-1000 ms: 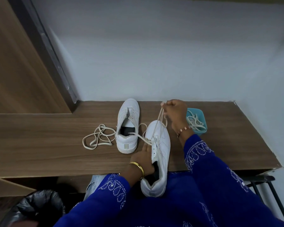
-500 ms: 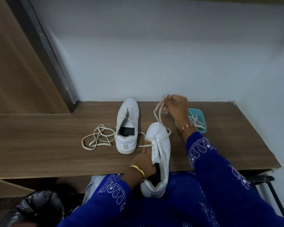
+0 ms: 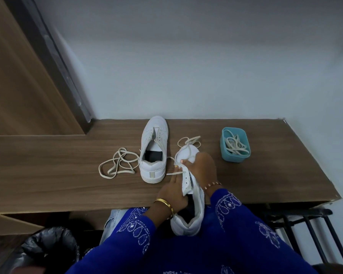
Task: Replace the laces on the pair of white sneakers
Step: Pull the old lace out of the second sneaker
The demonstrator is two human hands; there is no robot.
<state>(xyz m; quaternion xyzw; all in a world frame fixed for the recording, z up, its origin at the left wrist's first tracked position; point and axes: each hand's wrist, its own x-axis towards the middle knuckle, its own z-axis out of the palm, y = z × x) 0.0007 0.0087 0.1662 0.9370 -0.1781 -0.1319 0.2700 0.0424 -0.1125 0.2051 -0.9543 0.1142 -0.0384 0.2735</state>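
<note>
At desk edge: sneaker [image 3: 194,196] gripped by left hand [image 3: 171,191] | right hand [image 3: 203,168] fingers [image 3: 183,161] pinching lace [image 3: 188,144]

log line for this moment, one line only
step: lacing held sneaker | left hand: grips sneaker | right hand: on its lace | other sneaker: unlaced

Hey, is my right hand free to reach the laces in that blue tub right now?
Probably yes, once it lets go: the right hand rests on the sneaker, and bare table lies between it and the open blue tub of laces.
</note>
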